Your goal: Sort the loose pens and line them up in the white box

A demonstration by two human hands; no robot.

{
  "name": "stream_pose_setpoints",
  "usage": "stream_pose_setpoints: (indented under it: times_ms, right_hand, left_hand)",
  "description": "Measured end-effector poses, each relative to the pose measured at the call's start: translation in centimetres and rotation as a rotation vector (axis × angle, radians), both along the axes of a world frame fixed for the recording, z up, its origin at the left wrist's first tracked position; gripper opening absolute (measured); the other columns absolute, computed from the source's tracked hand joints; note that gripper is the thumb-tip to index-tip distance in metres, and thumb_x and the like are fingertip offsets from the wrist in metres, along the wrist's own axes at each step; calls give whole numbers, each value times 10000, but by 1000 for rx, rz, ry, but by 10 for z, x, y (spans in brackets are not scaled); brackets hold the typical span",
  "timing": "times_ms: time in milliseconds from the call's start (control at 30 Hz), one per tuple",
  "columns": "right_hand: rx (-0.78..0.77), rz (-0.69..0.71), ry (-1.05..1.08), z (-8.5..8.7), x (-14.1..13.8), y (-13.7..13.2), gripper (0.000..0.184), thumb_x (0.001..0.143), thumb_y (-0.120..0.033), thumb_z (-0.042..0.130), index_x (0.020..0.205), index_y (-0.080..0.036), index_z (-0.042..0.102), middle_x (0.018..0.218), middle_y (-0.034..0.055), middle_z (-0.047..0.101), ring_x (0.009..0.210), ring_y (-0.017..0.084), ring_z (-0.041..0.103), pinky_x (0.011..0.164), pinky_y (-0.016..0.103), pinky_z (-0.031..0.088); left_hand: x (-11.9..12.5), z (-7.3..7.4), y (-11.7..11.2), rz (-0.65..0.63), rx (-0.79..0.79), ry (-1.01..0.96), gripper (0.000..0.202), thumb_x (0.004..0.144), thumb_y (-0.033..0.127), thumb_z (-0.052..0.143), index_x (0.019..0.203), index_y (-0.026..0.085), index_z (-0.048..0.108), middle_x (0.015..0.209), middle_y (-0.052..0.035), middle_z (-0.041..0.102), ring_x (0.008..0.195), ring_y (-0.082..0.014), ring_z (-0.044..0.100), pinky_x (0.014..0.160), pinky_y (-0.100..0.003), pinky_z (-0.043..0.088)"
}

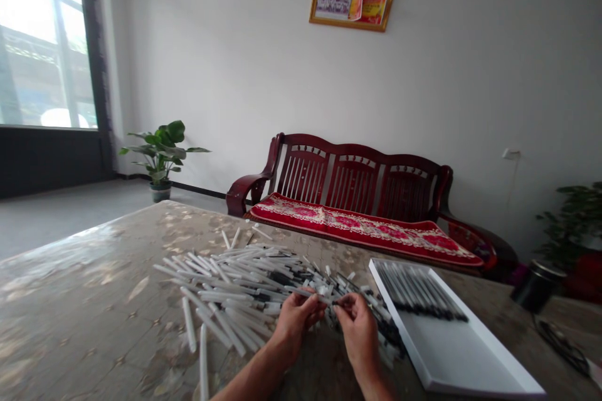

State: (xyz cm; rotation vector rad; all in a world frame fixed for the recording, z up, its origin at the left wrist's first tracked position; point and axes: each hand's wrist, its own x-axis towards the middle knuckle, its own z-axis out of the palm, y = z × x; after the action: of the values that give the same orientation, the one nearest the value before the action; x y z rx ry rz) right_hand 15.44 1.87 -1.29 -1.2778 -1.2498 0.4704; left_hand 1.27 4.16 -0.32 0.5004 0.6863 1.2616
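A heap of several white pen barrels and dark pen parts (244, 282) lies spread on the patterned table (94, 301) in front of me. My left hand (294, 318) is closed in a pinch on a white pen barrel (305, 292), held just above the near edge of the heap. My right hand (357, 322) is pinched on a small dark pen part (341, 302) close to the barrel's end. The two hands almost touch.
A white tray (451, 351) with a row of assembled dark pens (418, 291) sits to the right of my hands. Behind the table stand a red wooden bench (357, 200), potted plants (162, 153) and a dark cup (536, 285).
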Motion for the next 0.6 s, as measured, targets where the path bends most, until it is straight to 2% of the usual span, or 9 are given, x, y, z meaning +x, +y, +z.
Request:
stream_pose_setpoints:
  times_ms: [433,600]
  right_hand:
    - [27,-33,-140,2,1,-8,70,779,-291,615,799,-224,606,738,34,714,700,200,695,636,259,543]
    - [73,12,-229,3,3,-11,111,842,-309,574,892,-226,628,830,49,725,778,202,701,700,267,546]
  left_hand:
    - [1,0,-3,-29,33,31,458,444,296,937,738,150,618,643,-7,707,607,-152,692,574,-229,545]
    - [0,0,-4,-38,36,38,478,423,321,944,730,154,617,633,-5,706,598,-149,688,574,-228,544]
